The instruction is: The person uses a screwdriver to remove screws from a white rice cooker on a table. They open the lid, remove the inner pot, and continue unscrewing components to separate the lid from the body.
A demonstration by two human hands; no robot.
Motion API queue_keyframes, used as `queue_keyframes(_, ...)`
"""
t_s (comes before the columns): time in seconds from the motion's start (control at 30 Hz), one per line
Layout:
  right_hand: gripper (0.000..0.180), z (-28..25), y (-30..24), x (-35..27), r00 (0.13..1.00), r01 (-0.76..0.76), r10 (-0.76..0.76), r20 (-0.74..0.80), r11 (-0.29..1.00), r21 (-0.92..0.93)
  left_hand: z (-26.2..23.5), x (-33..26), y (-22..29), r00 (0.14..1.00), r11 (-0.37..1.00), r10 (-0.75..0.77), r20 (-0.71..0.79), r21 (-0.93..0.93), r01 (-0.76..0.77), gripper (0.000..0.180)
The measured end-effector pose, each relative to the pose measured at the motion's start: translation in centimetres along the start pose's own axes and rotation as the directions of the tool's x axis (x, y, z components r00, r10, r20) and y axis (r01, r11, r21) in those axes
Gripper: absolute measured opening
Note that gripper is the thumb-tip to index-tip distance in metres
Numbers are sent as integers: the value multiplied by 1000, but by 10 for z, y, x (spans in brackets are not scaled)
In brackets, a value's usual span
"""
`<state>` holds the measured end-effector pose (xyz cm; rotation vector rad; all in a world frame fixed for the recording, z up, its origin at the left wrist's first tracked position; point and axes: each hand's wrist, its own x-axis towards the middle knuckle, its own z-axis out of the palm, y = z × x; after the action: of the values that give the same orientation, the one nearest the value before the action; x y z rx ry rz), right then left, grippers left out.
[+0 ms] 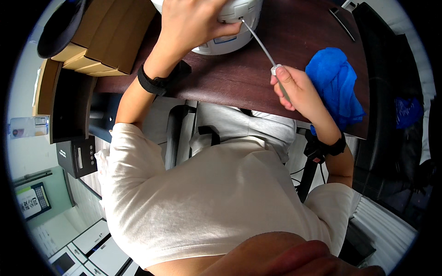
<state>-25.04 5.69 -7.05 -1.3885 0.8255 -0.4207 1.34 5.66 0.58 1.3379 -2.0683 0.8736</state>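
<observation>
A white, rounded household appliance [235, 42] stands on the dark reddish-brown table [294, 27], partly cut off by the top edge of the picture. My left hand [195, 23] grips it from the left, the thumb lying along its side; the other fingertips are out of sight. In my right hand [294, 87] is a screwdriver [260, 42], fingers wrapped round its handle. Its thin metal shaft slants up and left, and the tip meets a small dark opening on the appliance's side. Whether it sits on a screw there is too small to tell.
A crumpled blue cloth [331, 76] lies right of my right hand. Brown cardboard boxes [113, 39] stand at the table's left. A flat dark device [341, 24] lies near the far right edge, with black leather seating [380, 92] beyond. Wrist straps are on both arms.
</observation>
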Motion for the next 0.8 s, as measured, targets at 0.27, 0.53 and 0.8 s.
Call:
queue_keyframes(0.27,51,41,16,1,975,-158,29,220,784,600,2,0,-1,999,999,-29,25,29,28,92)
queue_keyframes(0.53,50,24,17,4,994,-54,10,107,910,412,2,0,-4,1000,1000,3,-11,22,-3,92)
queue_keyframes(0.8,32,0,-6,-9,828,249,-515,-220,690,-680,-1,0,-2,998,998,-27,62,56,24,91)
